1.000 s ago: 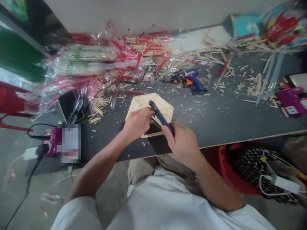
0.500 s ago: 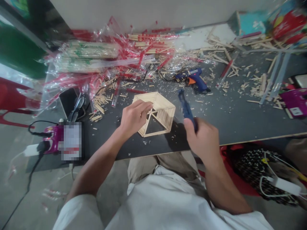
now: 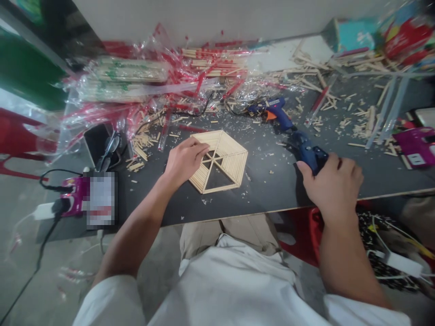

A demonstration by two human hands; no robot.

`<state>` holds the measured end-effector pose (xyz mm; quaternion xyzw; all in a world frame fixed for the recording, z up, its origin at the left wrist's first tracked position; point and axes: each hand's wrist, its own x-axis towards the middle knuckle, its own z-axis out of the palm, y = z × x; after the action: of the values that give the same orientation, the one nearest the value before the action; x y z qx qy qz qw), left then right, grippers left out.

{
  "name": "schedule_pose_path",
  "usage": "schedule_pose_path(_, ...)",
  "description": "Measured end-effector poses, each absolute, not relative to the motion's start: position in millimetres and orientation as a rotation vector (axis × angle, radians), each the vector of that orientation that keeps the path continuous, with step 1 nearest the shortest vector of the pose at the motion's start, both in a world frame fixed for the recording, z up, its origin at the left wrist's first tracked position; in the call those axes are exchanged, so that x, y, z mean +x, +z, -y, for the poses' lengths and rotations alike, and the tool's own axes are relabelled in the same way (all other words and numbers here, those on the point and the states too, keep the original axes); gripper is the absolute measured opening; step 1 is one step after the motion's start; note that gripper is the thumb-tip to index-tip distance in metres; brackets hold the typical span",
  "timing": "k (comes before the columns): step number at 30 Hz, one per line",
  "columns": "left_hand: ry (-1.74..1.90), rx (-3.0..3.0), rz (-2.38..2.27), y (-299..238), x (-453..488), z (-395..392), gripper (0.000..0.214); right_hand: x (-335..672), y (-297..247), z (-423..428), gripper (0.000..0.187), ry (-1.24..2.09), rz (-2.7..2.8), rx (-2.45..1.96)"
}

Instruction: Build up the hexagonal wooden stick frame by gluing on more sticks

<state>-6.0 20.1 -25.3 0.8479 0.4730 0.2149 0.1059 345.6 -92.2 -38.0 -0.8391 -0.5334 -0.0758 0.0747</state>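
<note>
A flat hexagon built of thin wooden sticks (image 3: 227,158) lies on the dark table (image 3: 272,190) in front of me. My left hand (image 3: 183,159) rests on its left edge, fingers curled with the tips pressed on the sticks. My right hand (image 3: 331,183) is far to the right near the table's front edge, closed around the handles of a blue hand tool (image 3: 307,151) that looks like cutters. The tool's head points up and left, low over the table.
A blue glue gun (image 3: 273,111) lies behind the hexagon with its cord. Packs of sticks in crinkled plastic (image 3: 136,83) fill the back left. Stick offcuts litter the table. A phone and glasses (image 3: 102,147) lie left, a purple box (image 3: 413,147) right.
My right hand has carried the blue tool away from the hexagon, to the right and down towards the table. My left hand stayed on the hexagon, which shifted slightly.
</note>
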Motion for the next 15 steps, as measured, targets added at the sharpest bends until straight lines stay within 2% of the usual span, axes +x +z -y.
schedule_pose_path(3,0.687,2.469,-1.358,-31.5,-7.3,-24.1,0.024,352.1,-41.0,91.4,0.087,-0.156,1.643,-2.456)
schedule_pose_path(5,0.727,2.437,-1.341,-34.8,-6.6,-25.0,0.021,352.6,-39.4,88.9,0.084,-0.149,1.659,-2.397)
schedule_pose_path(9,0.789,2.402,-1.364,-39.2,-1.7,-22.3,0.017,331.3,-23.1,76.4,0.052,-0.194,1.681,-2.068)
schedule_pose_path(12,0.823,2.407,-1.383,-41.3,2.3,-18.8,0.018,290.8,-3.6,57.4,0.029,0.125,1.873,-1.657)
schedule_pose_path(15,0.891,2.43,-1.364,-42.8,3.4,-16.9,0.02,246.2,6.6,28.2,0.018,0.457,2.099,-1.295)
